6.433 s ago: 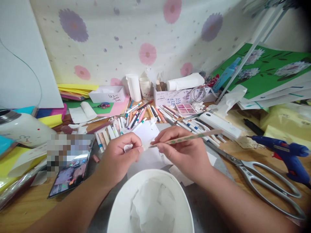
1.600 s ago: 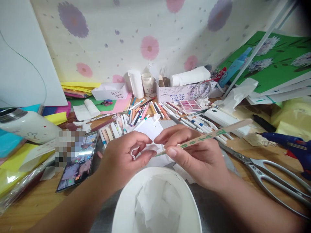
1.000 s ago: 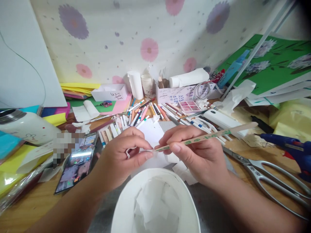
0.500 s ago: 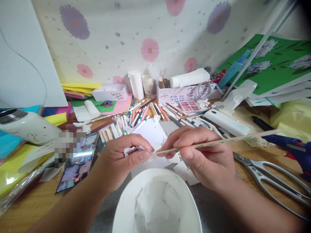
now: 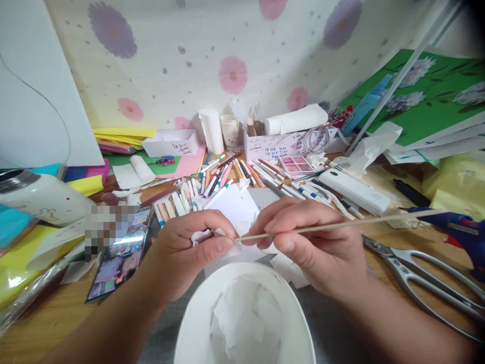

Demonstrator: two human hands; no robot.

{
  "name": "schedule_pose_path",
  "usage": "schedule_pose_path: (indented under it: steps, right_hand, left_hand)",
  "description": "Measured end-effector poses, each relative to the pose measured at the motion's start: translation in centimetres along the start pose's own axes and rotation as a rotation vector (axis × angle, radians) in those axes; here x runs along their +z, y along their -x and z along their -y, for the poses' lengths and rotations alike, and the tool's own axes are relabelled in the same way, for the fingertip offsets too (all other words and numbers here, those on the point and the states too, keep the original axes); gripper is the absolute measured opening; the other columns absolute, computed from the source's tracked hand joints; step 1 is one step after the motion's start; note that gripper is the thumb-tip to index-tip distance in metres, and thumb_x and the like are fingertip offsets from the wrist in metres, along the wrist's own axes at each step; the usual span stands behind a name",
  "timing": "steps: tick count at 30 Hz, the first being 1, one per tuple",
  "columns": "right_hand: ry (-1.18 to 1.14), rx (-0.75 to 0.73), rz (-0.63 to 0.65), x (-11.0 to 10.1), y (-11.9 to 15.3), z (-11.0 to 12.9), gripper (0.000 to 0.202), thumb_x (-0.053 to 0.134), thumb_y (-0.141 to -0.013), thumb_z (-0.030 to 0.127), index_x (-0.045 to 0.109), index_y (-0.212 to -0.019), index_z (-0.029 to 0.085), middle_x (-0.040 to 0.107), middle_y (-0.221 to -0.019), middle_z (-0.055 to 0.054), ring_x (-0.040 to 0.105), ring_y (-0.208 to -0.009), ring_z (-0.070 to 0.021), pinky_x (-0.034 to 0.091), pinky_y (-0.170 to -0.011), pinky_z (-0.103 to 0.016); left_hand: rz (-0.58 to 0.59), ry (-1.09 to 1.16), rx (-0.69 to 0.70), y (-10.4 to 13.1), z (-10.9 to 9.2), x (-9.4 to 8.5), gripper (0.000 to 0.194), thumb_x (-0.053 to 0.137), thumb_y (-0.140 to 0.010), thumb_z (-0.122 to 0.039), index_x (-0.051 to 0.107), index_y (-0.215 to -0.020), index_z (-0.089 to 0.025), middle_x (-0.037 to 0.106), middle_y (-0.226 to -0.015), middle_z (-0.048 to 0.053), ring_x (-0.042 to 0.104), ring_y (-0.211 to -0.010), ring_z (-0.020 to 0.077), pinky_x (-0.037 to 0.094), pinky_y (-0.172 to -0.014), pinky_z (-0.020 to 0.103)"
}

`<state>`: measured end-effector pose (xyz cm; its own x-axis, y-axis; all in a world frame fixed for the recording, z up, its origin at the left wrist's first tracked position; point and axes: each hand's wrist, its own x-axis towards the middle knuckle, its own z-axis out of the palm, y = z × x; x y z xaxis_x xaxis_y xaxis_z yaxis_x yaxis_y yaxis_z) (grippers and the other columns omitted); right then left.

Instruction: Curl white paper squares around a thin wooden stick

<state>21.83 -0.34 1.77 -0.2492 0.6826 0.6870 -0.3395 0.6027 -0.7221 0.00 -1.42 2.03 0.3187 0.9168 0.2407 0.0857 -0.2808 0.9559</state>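
Observation:
My left hand (image 5: 193, 247) pinches a crumpled piece of white tissue (image 5: 200, 236) between thumb and fingers. From the right, my right hand (image 5: 310, 242) grips a long thin strip (image 5: 341, 224), whose left tip touches the tissue at my left fingertips. The strip's other end reaches out toward the right, over the blue glue gun (image 5: 454, 230). Below both hands stands a white round container (image 5: 193, 323) with crumpled white tissue (image 5: 246, 318) inside.
Large scissors (image 5: 401, 268) lie at the right. A phone (image 5: 121, 258) and a white bottle (image 5: 45, 199) are at the left. Many markers (image 5: 223, 179) spread behind my hands, before a white box (image 5: 269, 146). A white device (image 5: 352, 191) lies back right.
The strip has turned in my right hand and now shows its narrow edge; its right end sits slightly lower. My right thumb has shifted a little left. My left hand has barely moved.

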Motion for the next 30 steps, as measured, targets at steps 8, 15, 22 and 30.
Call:
schedule_pose_path:
  steps: [8,15,22,30]
  right_hand:
    - [-0.04,-0.009,-0.012,0.18,0.17,-0.33,0.011,0.075,-0.092,0.015,0.08,-0.1,0.021,0.078,-0.087,-0.004,0.076,-0.084,-0.0152,0.064,-0.079,-0.026]
    - [-0.029,0.014,0.001,0.1,0.09,-0.07,0.009,0.075,-0.093,0.015,0.079,-0.098,0.021,0.079,-0.087,-0.004,0.076,-0.083,-0.0159,0.064,-0.078,-0.028]
    - [-0.004,0.036,0.024,0.0,0.11,0.06,0.009,0.073,-0.094,0.018,0.078,-0.099,0.023,0.08,-0.089,-0.004,0.077,-0.083,-0.0171,0.064,-0.075,-0.029]
    - [-0.01,0.033,0.014,-0.01,0.17,-0.1,0.009,0.074,-0.093,0.016,0.078,-0.098,0.023,0.08,-0.087,-0.004,0.076,-0.082,-0.017,0.063,-0.075,-0.03]
  left_hand:
    - [0.011,-0.032,0.019,0.04,-0.01,-0.04,0.022,0.067,-0.085,-0.011,0.076,-0.077,-0.029,0.071,-0.073,-0.008,0.06,-0.066,0.01,0.048,-0.061,0.02]
    - [0.011,-0.064,0.0,-0.04,-0.25,-0.01,0.02,0.065,-0.084,-0.014,0.074,-0.073,-0.028,0.066,-0.067,-0.008,0.057,-0.061,0.0096,0.046,-0.057,0.02]
    - [0.005,-0.047,-0.03,0.06,-0.23,0.08,0.019,0.065,-0.084,-0.015,0.074,-0.074,-0.028,0.064,-0.067,-0.007,0.056,-0.061,0.0098,0.045,-0.056,0.02]
    - [0.003,-0.086,-0.078,0.09,-0.55,-0.07,0.015,0.068,-0.083,-0.019,0.073,-0.071,-0.026,0.064,-0.065,-0.007,0.054,-0.058,0.0097,0.043,-0.055,0.02]
